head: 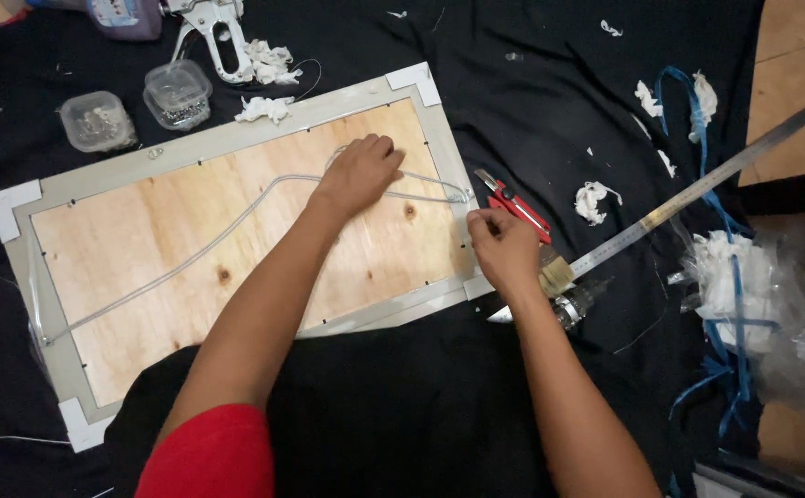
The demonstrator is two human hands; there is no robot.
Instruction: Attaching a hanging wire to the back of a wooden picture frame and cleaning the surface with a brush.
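A long rectangular picture frame (236,138) with a pale grey border and a plywood back lies face down on a black cloth (531,101) that covers the floor. A thin clear-coated hanging wire (190,254) runs across the plywood from the lower left edge to the right edge.

The left hand (358,172) rests on the plywood near the right end, with the fingers curled down on the wire; the grip seems pressed together on it, but the fingertips are hidden. The right hand (504,247) is at the right edge of the frame, its thumb and forefinger pinching the end of the wire.

Just beside the right hand lies a red utility knife (518,205), and a long steel ruler (716,175) passes behind it. Two small clear plastic boxes (139,106) with metal pieces stand above the frame, near a metal staple gun (213,37).
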